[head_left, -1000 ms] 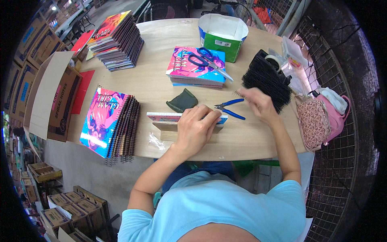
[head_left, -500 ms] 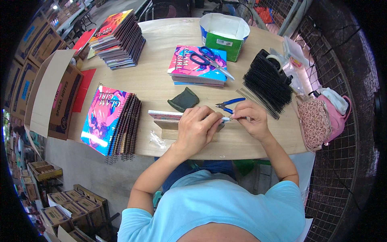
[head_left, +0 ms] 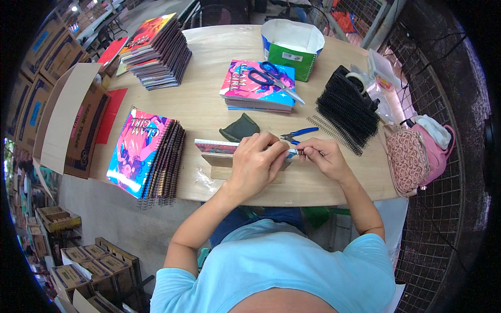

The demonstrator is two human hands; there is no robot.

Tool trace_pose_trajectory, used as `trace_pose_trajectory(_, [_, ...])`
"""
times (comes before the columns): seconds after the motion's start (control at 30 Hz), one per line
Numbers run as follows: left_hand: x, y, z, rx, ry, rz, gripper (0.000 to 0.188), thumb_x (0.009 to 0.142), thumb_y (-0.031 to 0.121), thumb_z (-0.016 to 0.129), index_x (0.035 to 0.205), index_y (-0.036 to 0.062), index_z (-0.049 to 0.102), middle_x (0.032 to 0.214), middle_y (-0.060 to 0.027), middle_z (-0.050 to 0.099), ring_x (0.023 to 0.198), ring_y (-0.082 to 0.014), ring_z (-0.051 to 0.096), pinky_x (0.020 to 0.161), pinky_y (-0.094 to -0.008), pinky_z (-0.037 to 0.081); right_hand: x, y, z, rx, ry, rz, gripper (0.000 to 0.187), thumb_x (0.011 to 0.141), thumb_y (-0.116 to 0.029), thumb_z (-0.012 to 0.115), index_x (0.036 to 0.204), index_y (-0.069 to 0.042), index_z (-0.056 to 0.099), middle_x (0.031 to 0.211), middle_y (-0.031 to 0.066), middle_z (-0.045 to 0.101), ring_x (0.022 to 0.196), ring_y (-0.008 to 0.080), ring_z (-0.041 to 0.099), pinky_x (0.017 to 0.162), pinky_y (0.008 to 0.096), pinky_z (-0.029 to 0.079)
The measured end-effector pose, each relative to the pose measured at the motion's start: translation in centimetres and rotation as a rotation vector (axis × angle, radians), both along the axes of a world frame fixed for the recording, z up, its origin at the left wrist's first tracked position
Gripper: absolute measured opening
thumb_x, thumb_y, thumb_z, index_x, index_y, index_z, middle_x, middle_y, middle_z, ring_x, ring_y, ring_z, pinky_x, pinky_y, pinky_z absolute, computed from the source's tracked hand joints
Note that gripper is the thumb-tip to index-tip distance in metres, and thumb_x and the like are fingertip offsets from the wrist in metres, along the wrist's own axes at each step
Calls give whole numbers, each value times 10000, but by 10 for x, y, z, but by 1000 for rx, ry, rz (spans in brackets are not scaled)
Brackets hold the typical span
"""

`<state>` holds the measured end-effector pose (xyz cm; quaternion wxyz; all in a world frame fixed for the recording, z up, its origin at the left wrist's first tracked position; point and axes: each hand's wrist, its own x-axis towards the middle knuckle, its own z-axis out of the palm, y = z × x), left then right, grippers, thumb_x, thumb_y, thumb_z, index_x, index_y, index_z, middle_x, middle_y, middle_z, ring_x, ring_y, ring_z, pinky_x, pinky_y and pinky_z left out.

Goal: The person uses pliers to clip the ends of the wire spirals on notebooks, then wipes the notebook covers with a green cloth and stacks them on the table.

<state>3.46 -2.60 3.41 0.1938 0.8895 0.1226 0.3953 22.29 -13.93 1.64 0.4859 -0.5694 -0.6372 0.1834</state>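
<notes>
Your notebook (head_left: 215, 147) lies just below the frame's centre, propped on a small wooden block (head_left: 222, 163), its long axis running left to right. Your left hand (head_left: 255, 161) is closed over its right end; your right hand (head_left: 321, 158) sits just to the right, pinching a black spiral coil (head_left: 298, 152) that points leftward into that edge. Both hands nearly touch. Blue pliers (head_left: 298, 134) lie just above them, and the coil pile (head_left: 347, 109) sits to the upper right. The surface's near edge (head_left: 292, 195) runs close below your wrists.
</notes>
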Motion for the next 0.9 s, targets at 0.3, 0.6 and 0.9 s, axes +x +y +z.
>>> trace_pose_trajectory(0.3, [-9, 2, -9, -22, 10, -66, 158, 776, 108, 718, 924, 91, 667, 812, -71, 597, 777, -268, 599, 674, -380, 448, -30, -6, 25, -98, -339, -79, 140, 868, -117, 645, 964, -18, 620, 847, 142, 613, 827, 316, 620, 722, 408, 498])
trace_pose_trajectory(0.6, [-4, -15, -15, 213, 36, 27, 204, 783, 286, 723, 954, 210, 644, 919, 12, 582, 785, -185, 535, 701, -370, 365, -2, 96, 31, -356, -225, 53, 467, 978, -400, 527, 1215, -6, 606, 1130, 204, 664, 1057, 364, 617, 933, 447, 474])
trace_pose_trajectory(0.9, [0, -14, -24, 178, 102, 47, 221, 767, 315, 731, 910, 165, 653, 928, -15, 582, 834, -190, 568, 738, -409, 381, -52, 176, -17, -682, -764, 301, 625, 812, -523, 652, 1241, -69, 632, 1202, 306, 533, 1097, 410, 553, 919, 476, 482])
